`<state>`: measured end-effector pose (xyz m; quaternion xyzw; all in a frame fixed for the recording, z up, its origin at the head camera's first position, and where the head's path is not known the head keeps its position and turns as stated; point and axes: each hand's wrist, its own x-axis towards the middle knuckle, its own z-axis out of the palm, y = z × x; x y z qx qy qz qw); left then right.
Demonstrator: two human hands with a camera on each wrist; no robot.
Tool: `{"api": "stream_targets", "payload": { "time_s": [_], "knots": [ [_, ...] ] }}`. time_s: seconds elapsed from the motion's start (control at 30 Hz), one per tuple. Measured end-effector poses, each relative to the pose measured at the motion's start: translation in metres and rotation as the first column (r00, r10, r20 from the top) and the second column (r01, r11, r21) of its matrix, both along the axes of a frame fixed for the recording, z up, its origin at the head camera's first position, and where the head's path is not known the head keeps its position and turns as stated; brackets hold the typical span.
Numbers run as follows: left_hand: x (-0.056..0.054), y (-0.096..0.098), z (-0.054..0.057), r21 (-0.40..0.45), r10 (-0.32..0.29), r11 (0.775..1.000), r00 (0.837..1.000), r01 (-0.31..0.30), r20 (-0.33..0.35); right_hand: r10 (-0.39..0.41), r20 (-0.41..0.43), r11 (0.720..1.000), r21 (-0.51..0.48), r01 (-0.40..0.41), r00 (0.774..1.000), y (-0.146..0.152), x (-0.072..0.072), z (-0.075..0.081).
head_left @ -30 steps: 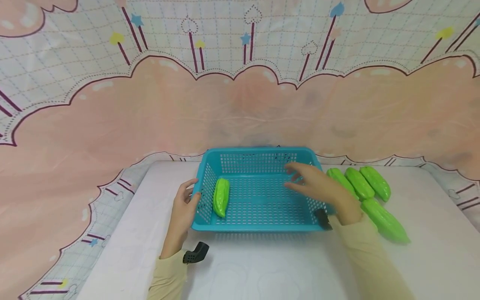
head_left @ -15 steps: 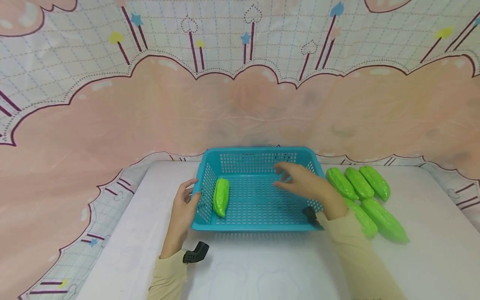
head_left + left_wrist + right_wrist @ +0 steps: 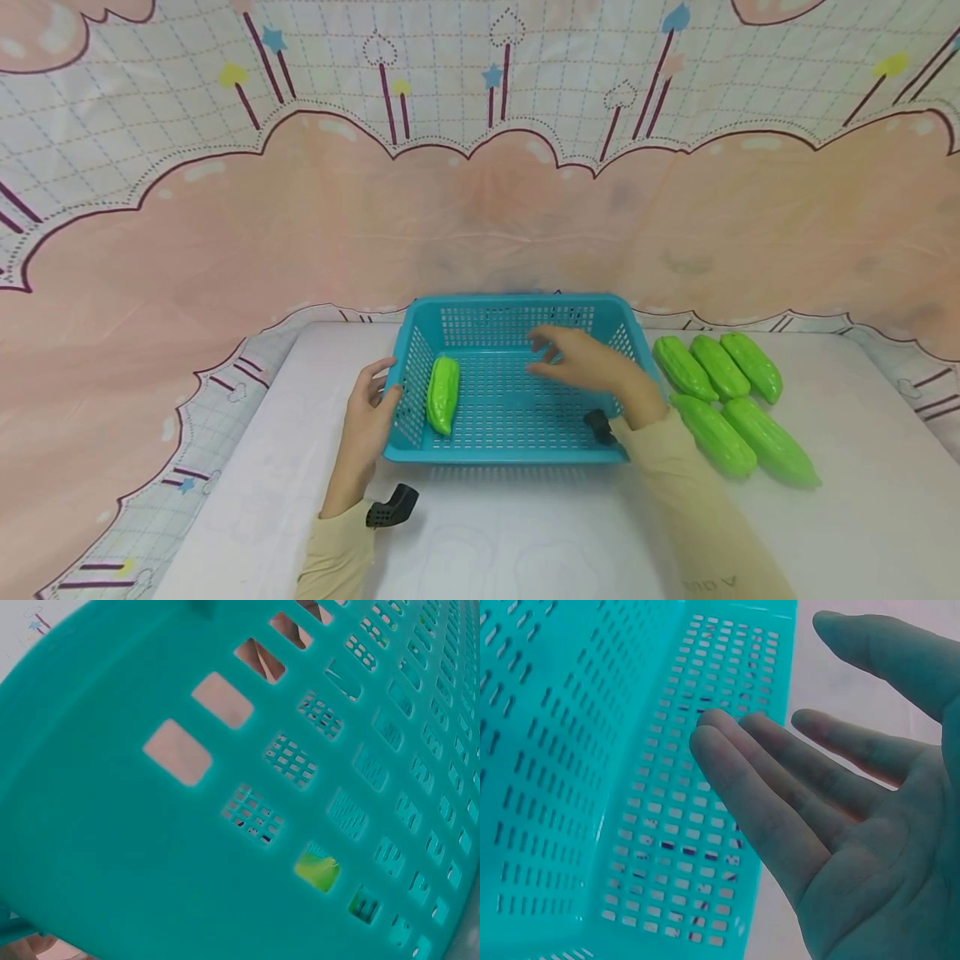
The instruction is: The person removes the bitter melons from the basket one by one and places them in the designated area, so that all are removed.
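Observation:
A blue-green plastic basket (image 3: 517, 456) with perforated walls sits on the white table. One glossy, ridged green vegetable, like a bitter melon (image 3: 442, 395), lies near its left wall. My left hand (image 3: 369, 411) rests at the basket's left rim, its fingers loosely bent and the fingertips touching the edge. In the left wrist view the basket's outer wall (image 3: 112, 825) takes up most of the picture. My right hand (image 3: 581, 358) hovers over the right half of the basket. Its palm shows in the right wrist view, fingers (image 3: 757, 802) spread with nothing between them.
Several more green vegetables (image 3: 716, 433) lie in two rows on the table right of the basket, close to its right wall. A cloth backdrop (image 3: 480, 225) with pink scallops hangs behind the table (image 3: 480, 533). Both wrists wear small black mounts (image 3: 392, 506).
My right hand has moved left, from the basket's right wall to farther over its inside. The arm has uncovered another green vegetable on the right. My left hand has stayed still.

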<state>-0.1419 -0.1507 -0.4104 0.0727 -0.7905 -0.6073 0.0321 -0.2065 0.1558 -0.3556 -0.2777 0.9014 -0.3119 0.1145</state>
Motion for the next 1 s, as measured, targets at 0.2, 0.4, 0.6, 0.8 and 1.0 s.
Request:
{"api": "stream_targets", "payload": {
  "time_s": [0.2,0.4,0.6,0.8,1.0],
  "knots": [
    [0.0,0.0,0.0,0.008,-0.005,1.0,1.0,0.005,0.006,0.006,0.018,1.0,0.006,-0.006,1.0,-0.007,-0.004,-0.002],
    [0.0,-0.001,0.001,0.003,-0.009,1.0,1.0,0.009,0.006,0.013,0.039,1.0,0.019,-0.014,0.999,-0.017,-0.009,-0.002],
    [0.0,-0.001,0.001,0.004,-0.007,1.0,1.0,0.007,0.008,0.01,0.075,1.0,0.025,-0.012,0.997,-0.027,-0.015,-0.005],
    [-0.001,0.0,0.0,0.001,-0.003,1.0,1.0,0.003,0.009,0.018,0.121,0.999,0.024,-0.021,0.992,-0.038,-0.019,-0.009],
    [-0.001,0.0,0.001,0.003,-0.006,1.0,1.0,0.006,0.011,0.025,0.136,0.999,0.027,-0.028,0.99,-0.049,-0.022,-0.013]
  ]
}}
